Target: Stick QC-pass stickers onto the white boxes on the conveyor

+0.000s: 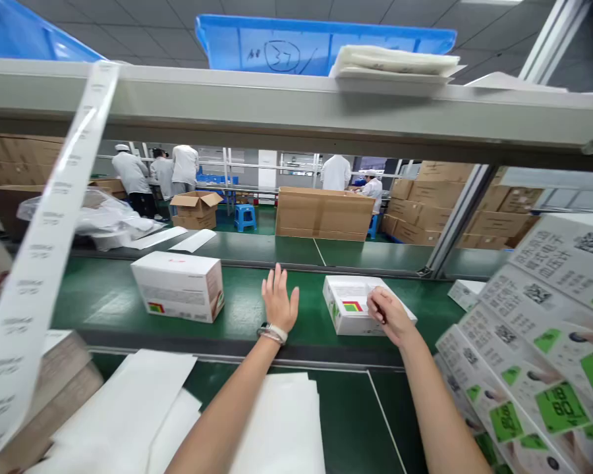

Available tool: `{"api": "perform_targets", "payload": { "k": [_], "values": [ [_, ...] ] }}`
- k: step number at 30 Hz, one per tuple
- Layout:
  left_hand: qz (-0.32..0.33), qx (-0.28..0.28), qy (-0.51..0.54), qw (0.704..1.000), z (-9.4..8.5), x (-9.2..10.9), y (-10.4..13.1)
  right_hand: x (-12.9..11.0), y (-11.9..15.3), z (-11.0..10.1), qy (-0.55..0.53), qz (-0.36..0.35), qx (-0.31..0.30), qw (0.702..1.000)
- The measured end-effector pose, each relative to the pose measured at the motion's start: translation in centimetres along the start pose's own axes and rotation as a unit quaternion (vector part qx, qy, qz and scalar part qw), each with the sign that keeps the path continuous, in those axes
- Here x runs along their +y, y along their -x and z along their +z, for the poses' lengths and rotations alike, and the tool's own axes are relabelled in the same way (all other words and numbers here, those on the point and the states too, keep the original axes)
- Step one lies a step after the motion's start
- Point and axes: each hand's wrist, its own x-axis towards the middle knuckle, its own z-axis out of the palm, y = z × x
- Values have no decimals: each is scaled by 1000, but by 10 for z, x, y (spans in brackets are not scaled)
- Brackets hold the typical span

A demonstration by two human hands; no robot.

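Observation:
My left hand (280, 304) reaches over the green conveyor belt (250, 309) with its fingers spread and nothing in it. To its right is a white printed carton (348, 322), with a printed sheet (352, 289) showing at its top. My right hand (389, 316) is at the right part of this carton, its fingers curled closed. What those fingers hold, if anything, is hidden. Another white carton (178, 286), closed on top, sits on the belt left of my left hand. White sheets (281, 421) lie below my left forearm.
A strip of labels (44, 243) hangs from the overhead shelf (227, 99) at left. Stacked blood-pressure-monitor boxes (528, 355) crowd the right side. More white paper (123, 395) lies at front left. People in white work beyond the line, near brown cartons (326, 210).

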Motion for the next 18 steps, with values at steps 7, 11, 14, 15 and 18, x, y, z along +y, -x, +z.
{"api": "perform_targets", "payload": {
  "k": [7,11,14,15,18],
  "values": [
    [45,-25,21,998,9,-7,12,-9,-9,-11,167,43,18,985],
    [98,-82,18,992,8,-4,13,-10,-10,-18,255,51,7,966],
    [121,-134,24,983,6,0,13,-10,-11,-20,262,43,-7,964],
    [127,-157,29,979,6,1,12,-10,-12,-21,262,39,-14,964],
    [150,-246,53,956,8,6,5,-9,-15,-23,271,30,-39,961]
  ]
}}
